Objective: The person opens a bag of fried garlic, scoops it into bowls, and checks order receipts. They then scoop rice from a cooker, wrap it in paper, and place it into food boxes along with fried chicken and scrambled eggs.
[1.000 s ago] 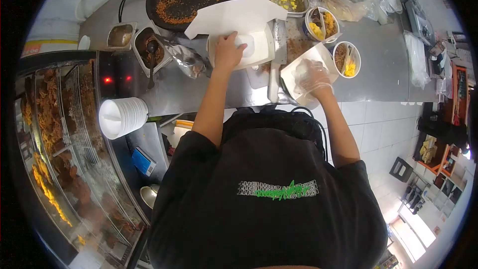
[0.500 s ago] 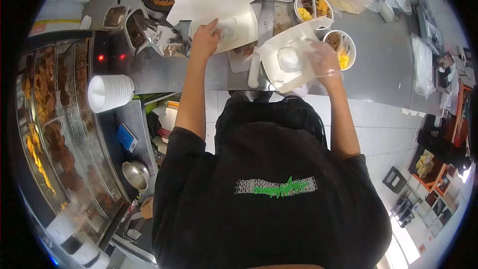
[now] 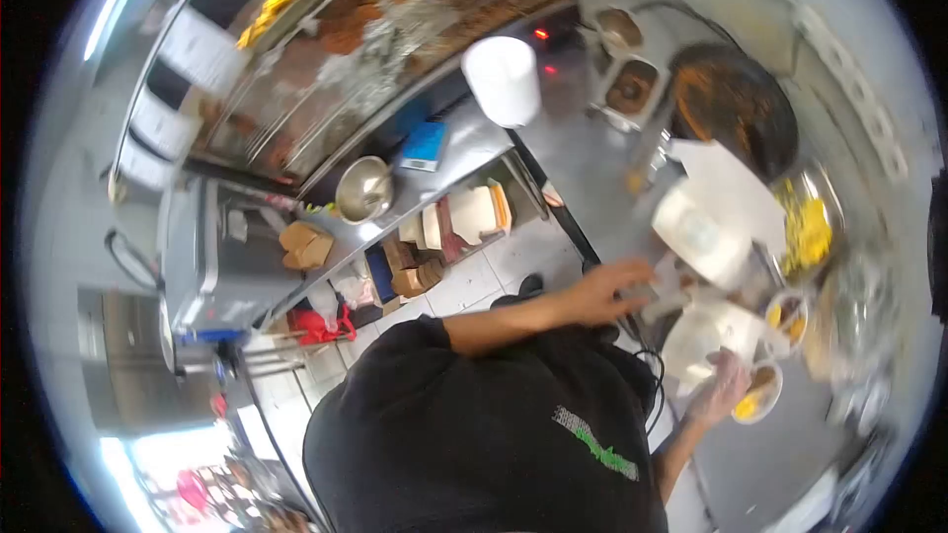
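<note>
Carton sits open on bench, R hand at its edge, prob steadying it; fingers blurred, can't tell opening/grip. L hand apart, fingers loosely spread, nothing held.

A grey metal bench carries a round black pan, a metal tray of yellow food, an open white cardboard box and white round tubs.

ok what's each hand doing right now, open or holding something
Left hand: open, fingers apart, nothing visible in it.
Right hand, in a clear plastic glove: at an open white cardboard box; grip cannot be told.
</note>
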A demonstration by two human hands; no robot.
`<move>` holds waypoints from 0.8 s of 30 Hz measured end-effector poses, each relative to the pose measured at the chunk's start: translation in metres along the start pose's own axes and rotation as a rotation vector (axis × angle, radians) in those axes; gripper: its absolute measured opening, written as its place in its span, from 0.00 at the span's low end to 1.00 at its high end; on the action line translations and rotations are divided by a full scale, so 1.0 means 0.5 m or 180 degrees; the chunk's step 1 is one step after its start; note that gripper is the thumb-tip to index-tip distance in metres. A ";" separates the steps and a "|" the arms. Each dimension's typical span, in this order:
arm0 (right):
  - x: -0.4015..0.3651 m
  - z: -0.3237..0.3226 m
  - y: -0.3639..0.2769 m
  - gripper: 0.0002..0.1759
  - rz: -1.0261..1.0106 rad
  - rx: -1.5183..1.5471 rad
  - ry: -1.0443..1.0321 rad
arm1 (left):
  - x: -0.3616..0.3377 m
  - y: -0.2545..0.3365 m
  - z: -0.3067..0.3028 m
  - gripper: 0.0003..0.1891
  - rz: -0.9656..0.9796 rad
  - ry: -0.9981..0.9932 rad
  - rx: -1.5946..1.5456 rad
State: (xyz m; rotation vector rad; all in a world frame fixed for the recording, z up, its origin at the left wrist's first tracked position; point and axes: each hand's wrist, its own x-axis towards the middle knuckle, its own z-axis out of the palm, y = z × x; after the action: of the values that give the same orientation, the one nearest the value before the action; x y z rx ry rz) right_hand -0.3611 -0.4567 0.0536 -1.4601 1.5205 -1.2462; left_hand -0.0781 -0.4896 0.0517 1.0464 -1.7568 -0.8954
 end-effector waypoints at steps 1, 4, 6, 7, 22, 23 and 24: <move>-0.003 0.041 -0.046 0.20 0.0451 0.0505 0.0021 | -0.015 0.052 -0.028 0.17 -0.0476 -0.0371 -0.0599; 0.022 0.208 -0.179 0.35 -0.0272 0.1002 -0.0354 | -0.054 0.115 -0.071 0.17 0.0108 -0.0773 -0.0306; 0.057 0.326 -0.184 0.40 -0.0660 0.2263 -0.0950 | -0.072 0.115 -0.115 0.16 0.0291 -0.0662 0.0231; 0.069 0.383 -0.217 0.50 -0.0936 0.2217 -0.1144 | -0.080 0.098 -0.134 0.15 0.0321 -0.0465 0.0563; 0.420 1.023 -0.419 0.23 -0.1186 0.1591 -0.1406 | -0.385 -0.015 -0.604 0.10 -0.0643 0.0140 0.1018; 0.495 1.062 -0.421 0.21 -0.1402 0.1197 -0.1303 | -0.395 -0.020 -0.636 0.10 -0.0789 0.0431 0.1088; 0.541 1.086 -0.456 0.22 -0.1721 0.0872 -0.1187 | -0.407 -0.027 -0.652 0.10 -0.0941 0.0720 0.1108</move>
State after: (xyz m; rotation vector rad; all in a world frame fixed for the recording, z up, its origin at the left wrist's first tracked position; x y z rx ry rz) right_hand 0.1832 -0.7986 0.1369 -1.8497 0.6989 -1.3178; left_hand 0.2801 -0.3549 0.0907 1.6014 -1.6238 -0.6237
